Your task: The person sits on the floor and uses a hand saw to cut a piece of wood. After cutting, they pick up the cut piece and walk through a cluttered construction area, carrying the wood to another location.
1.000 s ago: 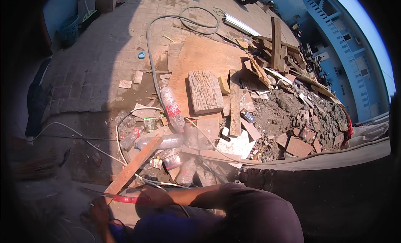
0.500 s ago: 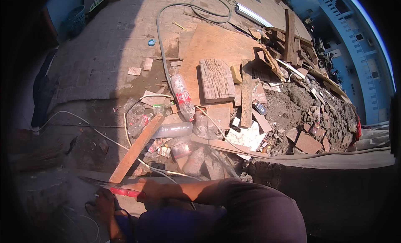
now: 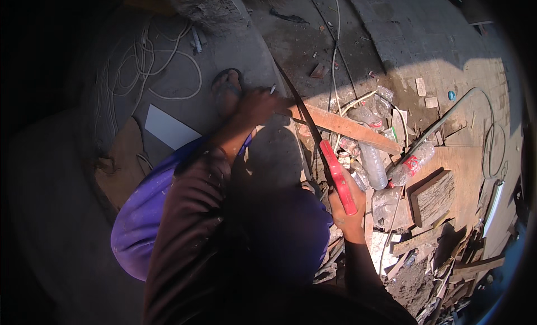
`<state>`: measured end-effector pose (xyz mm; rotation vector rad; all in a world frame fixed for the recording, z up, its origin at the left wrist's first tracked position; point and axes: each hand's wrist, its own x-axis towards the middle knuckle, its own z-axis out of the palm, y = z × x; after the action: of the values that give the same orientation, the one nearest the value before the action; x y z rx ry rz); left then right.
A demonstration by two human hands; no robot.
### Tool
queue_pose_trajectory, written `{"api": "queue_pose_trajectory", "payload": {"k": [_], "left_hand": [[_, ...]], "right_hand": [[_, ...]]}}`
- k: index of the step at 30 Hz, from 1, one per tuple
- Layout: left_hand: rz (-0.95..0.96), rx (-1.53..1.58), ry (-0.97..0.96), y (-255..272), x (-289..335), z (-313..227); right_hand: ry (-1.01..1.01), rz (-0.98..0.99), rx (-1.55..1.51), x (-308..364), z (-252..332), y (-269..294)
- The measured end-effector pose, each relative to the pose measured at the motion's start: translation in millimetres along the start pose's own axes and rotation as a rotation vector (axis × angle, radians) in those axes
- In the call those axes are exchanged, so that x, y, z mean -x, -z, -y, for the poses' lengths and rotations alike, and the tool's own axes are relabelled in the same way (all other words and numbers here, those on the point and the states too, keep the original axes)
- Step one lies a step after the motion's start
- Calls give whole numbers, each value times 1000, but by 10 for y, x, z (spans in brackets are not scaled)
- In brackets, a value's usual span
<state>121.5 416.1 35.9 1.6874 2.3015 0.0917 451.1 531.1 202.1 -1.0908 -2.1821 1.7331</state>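
Observation:
My right hand (image 3: 348,205) is wrapped round the red handle of a handsaw (image 3: 339,178). The saw's dark blade slants up and left, crossing a wooden plank (image 3: 349,126) close to the plank's left end. At that end my left hand (image 3: 258,106) is closed on the plank, partly in shadow. A small white stick (image 3: 272,89) pokes out by its fingers, perhaps a cigarette. My sandalled foot (image 3: 227,84) is just beside the left hand. The plank's far end lies over plastic bottles (image 3: 373,164). Whether the teeth bite into the wood, I cannot tell.
Right of the plank are a plywood sheet (image 3: 467,157), a thick wooden block (image 3: 433,196), a hose (image 3: 475,91) and scrap wood (image 3: 475,269). Coiled cable (image 3: 146,62) and a white panel (image 3: 172,126) lie at the left. Loose cords cross the ground beyond the plank.
The view has swung left and tilted, so the scene appears rotated and shifted right. My right hand and the saw handle now stand farther from my left hand; the blade shows across the plank.

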Motion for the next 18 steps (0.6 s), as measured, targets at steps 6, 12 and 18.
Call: {"api": "queue_pose_trajectory", "payload": {"k": [6,12,18], "left_hand": [[129,-44,94,77,-90,-85],[213,-79,78,101,-64,-49],[338,-32,144,546,-264,59]], "right_hand": [[65,-20,67,-424,13,-131],[90,-8,314,733,322,437],[76,22,104,-154,59,-85]]}}
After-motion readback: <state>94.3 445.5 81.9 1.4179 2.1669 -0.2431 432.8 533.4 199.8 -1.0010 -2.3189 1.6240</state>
